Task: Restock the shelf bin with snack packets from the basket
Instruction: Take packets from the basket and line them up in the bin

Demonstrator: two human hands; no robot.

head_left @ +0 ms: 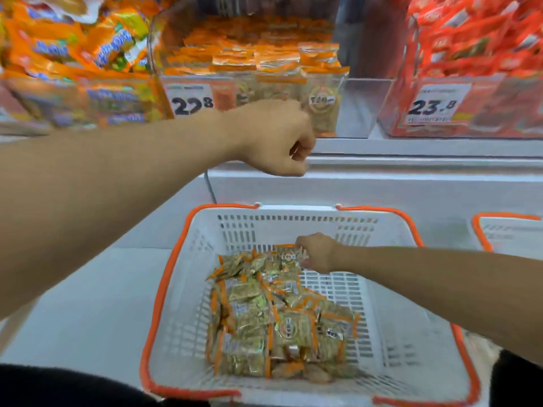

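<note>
left hand (pixel 273 136): arm raised, fingers curled | right hand (pixel 317 252): arm lowered, fingers pinching

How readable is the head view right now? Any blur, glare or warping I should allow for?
Head view: evenly lit, no hard shadows. Wide-angle warping bends the basket rim and swells the left forearm. Bags at upper left and the red bin are smeared; price tags partly legible. Glare sheens the clear shelf bin front. Left hand, right hand and basket packets read softly.

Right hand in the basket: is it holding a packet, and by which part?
The right hand pinches one gold, orange-edged snack packet by its top edge, at the far end of the pile in the white orange-rimmed plastic basket.
</note>
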